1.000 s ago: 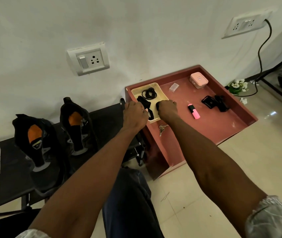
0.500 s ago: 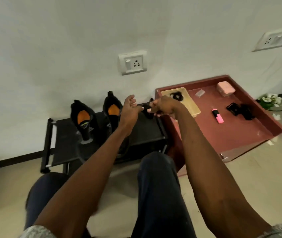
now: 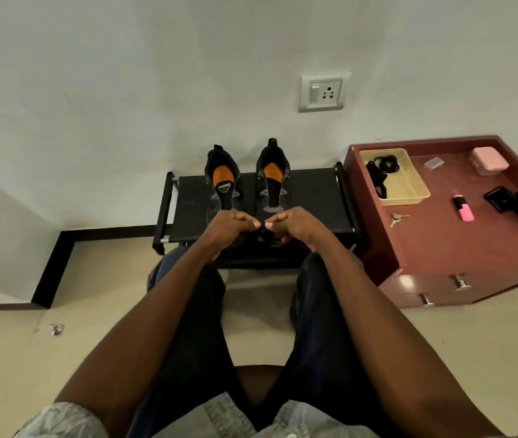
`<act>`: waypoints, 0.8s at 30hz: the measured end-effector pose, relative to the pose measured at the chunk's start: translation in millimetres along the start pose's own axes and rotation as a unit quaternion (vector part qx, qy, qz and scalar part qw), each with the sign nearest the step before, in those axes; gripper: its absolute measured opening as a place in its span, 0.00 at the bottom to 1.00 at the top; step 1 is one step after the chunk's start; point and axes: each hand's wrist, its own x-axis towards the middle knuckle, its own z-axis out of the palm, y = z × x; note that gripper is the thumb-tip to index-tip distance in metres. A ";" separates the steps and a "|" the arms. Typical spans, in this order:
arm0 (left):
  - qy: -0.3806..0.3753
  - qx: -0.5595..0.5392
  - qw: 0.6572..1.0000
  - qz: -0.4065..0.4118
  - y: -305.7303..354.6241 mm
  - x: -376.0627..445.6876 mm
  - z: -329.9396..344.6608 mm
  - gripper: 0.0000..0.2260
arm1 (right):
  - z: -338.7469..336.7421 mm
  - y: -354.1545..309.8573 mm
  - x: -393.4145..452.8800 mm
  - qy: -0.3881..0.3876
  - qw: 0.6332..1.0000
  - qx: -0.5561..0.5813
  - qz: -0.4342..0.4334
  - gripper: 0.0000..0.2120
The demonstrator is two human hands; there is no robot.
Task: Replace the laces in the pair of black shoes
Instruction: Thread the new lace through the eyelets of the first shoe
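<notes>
Two black shoes stand side by side on a low black rack [image 3: 311, 197] by the wall – the left shoe [image 3: 223, 181] and the right shoe [image 3: 273, 178], both with orange insides and no laces in them. Just in front of them, over the near edge of the rack, the left hand [image 3: 231, 224] and the right hand [image 3: 292, 222] meet. The fingers of both hands are curled in, and thumb and fingertip are pinched tight on something small and dark between them. It may be a black lace, but it is too small to tell. To the right of the rack is a red-brown cabinet [image 3: 441, 248]. On its top sits a yellow tray [image 3: 409, 188] with black laces [image 3: 383, 167] coiled inside – then keys [image 3: 397, 218], a pink marker [image 3: 463, 209] and a pink box [image 3: 488, 161].
</notes>
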 end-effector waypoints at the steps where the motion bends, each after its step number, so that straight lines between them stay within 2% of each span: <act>1: 0.011 -0.008 1.000 -0.005 -2.9 -2.3 -0.2 0.03 | 4.7 1.5 -1.5 0.010 1.000 0.006 -0.005 0.05; 7: 0.022 -0.004 0.998 -0.050 -14.6 -6.6 7.7 0.06 | 8.2 12.0 -4.7 -0.017 0.999 0.045 -0.012 0.02; 12: 0.006 -0.027 0.996 -0.081 -18.8 4.6 14.0 0.05 | -3.1 26.3 8.3 -0.026 0.999 0.016 0.018 0.04; 17: 0.038 -0.006 0.995 -0.089 -10.2 23.0 17.3 0.04 | -6.1 27.3 18.6 -0.057 0.991 0.103 0.057 0.03; 20: 0.013 0.028 0.993 -0.111 0.0 31.3 20.3 0.04 | -8.4 28.0 21.9 -0.062 0.991 0.096 0.066 0.02; 24: -0.036 0.087 0.986 -0.135 13.8 31.5 23.9 0.04 | -7.9 26.3 20.4 -0.079 0.985 0.131 0.075 0.05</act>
